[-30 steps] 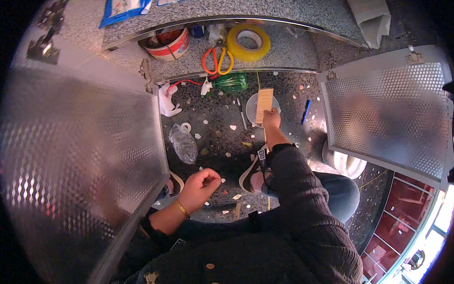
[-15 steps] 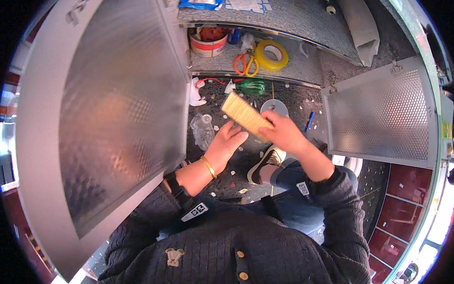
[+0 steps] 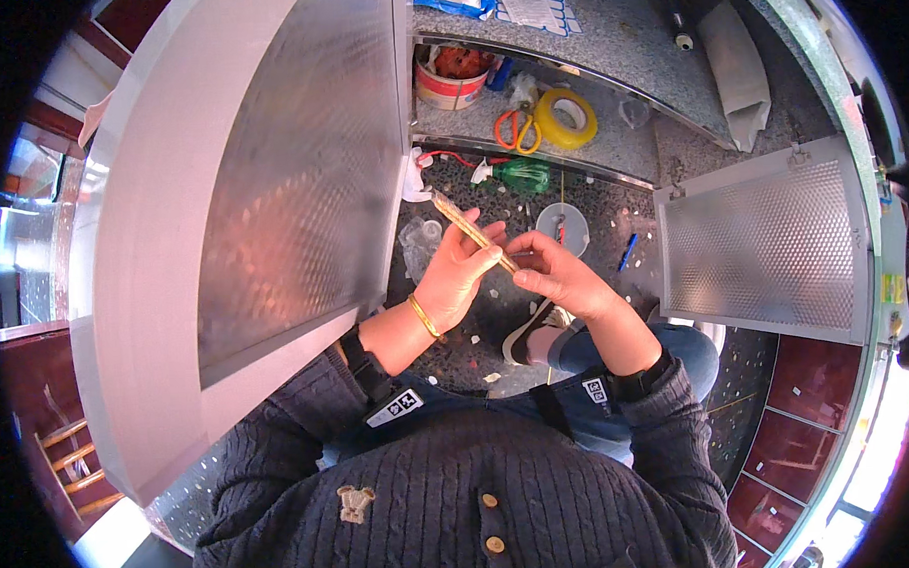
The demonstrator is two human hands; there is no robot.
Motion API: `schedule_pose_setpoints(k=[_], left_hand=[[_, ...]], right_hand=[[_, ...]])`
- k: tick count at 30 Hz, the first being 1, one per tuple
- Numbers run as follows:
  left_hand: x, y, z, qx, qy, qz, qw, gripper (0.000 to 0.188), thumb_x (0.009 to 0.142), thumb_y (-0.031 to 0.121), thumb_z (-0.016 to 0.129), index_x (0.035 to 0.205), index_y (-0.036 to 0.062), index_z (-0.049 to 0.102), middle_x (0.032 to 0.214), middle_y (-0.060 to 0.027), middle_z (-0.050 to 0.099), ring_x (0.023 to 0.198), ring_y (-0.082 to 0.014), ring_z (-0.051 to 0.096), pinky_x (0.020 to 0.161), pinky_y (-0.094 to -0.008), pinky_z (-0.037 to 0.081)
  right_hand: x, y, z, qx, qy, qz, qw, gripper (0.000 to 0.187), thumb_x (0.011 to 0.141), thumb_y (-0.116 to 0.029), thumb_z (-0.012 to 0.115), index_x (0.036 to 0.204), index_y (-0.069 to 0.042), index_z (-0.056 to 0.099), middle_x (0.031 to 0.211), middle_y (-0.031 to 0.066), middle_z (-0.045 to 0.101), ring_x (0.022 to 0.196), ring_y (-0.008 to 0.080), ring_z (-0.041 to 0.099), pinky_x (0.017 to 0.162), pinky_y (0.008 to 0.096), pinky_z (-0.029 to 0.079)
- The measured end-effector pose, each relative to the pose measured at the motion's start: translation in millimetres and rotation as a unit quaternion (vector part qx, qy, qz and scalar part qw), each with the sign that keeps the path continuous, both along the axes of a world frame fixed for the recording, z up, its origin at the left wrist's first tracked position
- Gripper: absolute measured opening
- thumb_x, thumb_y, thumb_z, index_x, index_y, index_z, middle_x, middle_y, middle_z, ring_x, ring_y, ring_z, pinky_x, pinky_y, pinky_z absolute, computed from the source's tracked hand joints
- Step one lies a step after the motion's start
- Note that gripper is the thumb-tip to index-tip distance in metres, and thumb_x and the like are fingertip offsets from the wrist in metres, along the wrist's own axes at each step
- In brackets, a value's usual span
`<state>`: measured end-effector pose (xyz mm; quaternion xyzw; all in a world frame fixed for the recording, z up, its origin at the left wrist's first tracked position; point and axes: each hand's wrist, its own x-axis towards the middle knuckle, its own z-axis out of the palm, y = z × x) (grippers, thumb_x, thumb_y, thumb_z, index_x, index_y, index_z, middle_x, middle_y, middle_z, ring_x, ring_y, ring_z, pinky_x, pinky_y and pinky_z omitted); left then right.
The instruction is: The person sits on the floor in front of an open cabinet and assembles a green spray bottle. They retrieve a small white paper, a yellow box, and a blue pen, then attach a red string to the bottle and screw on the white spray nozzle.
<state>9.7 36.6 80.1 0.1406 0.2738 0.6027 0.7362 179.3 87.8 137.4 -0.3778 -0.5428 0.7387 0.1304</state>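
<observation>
A flat, straw-yellow rectangular piece [image 3: 457, 218] with a fine ribbed surface is tilted nearly edge-on, so it shows as a thin strip. Its far end points up and to the left; something pale, perhaps clear wrapping, shows at that tip. My left hand [image 3: 451, 284] grips it about the middle, thumb across the near side and fingers behind. At its lower right end, my right hand [image 3: 575, 285] pinches it between thumb and fingers. Both hands hold it above the dark speckled floor, in front of the open cabinet. What the rear fingers touch is hidden.
Open cabinet doors stand left [image 3: 301, 189] and right [image 3: 763, 238]. A shelf holds scissors [image 3: 517, 132], yellow tape [image 3: 567, 118] and a red-and-white tub [image 3: 451, 87]. Below lie a green spray bottle [image 3: 521, 175], a pale bowl [image 3: 563, 230], crumpled clear plastic [image 3: 419, 247] and a blue pen [image 3: 629, 251].
The yellow piece has turned from its broad face to nearly edge-on. My left hand has closed on it, and my right hand has shifted its grip. The view has swung slightly left.
</observation>
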Motion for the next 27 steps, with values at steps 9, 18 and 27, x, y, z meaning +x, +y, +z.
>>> schedule_pose_setpoints(k=[9,18,27], left_hand=[[4.0,1.1,-1.3,0.036,0.007,0.005,0.999,0.071,0.083,0.004,0.058,0.138,0.0125,0.014,0.133,-0.0155,0.034,0.121,-0.0253,0.039,0.103,-0.0413,0.030],[5.5,1.2,-0.1,0.018,-0.041,0.002,0.999,0.071,0.081,-0.003,0.053,0.138,0.0162,0.015,0.135,-0.0133,0.033,0.122,-0.0265,0.038,0.103,-0.0431,0.029],[5.8,2.7,1.6,0.056,0.023,0.011,0.998,0.070,0.080,-0.004,0.055,0.136,0.0161,0.020,0.130,-0.0111,0.037,0.119,-0.0258,0.041,0.101,-0.0418,0.034]], right_hand=[[4.2,4.3,-3.3,0.050,-0.021,-0.002,0.999,0.044,0.081,-0.017,0.065,0.115,-0.001,0.044,0.112,0.0090,0.050,0.108,0.0191,0.048,0.090,0.0327,0.041],[11.7,8.3,-2.9,0.081,-0.037,0.013,0.996,0.038,0.084,-0.017,0.061,0.115,0.001,0.045,0.112,0.0115,0.054,0.104,0.0192,0.053,0.088,0.0323,0.043],[8.4,2.8,3.2,0.310,-0.086,0.059,0.945,0.039,0.081,-0.020,0.062,0.114,-0.001,0.050,0.104,0.0155,0.059,0.097,0.0250,0.060,0.082,0.0341,0.047]])
